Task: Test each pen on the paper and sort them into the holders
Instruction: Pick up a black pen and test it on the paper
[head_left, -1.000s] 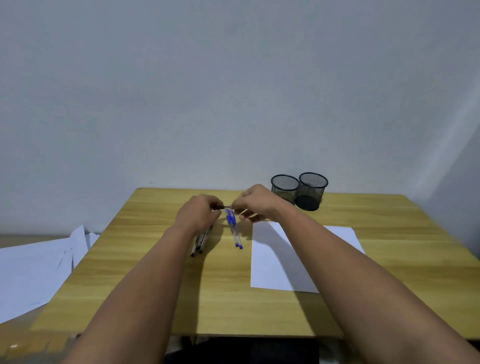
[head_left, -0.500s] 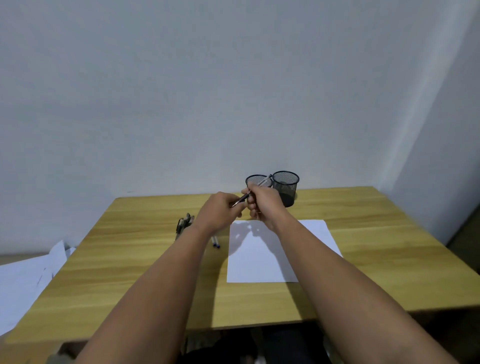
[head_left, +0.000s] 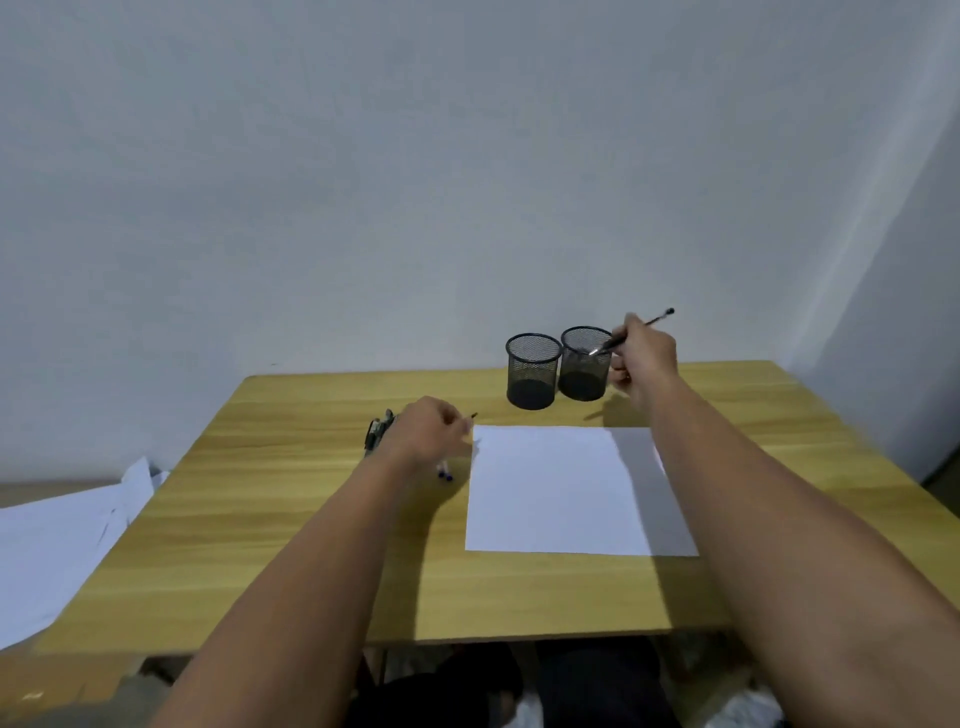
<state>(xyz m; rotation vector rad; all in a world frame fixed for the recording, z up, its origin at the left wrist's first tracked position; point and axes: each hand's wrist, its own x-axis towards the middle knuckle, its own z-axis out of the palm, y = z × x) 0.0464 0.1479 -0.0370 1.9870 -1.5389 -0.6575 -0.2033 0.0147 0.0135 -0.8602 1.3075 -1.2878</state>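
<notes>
Both my forearms are bare right up to the frame edge, no sleeves showing. My left hand (head_left: 431, 434) and right hand (head_left: 644, 358) carry no rings, watch or gloves (fingers slightly motion-blurred). Dark trousers show below the table edge.

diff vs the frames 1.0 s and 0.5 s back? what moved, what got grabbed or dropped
The hands separated. The right hand carried the pen away to the right holder, tip over its rim. The left hand dropped toward the table, holding a small dark piece, possibly the cap. Paper, left holder and the spare pens stayed put.
</notes>
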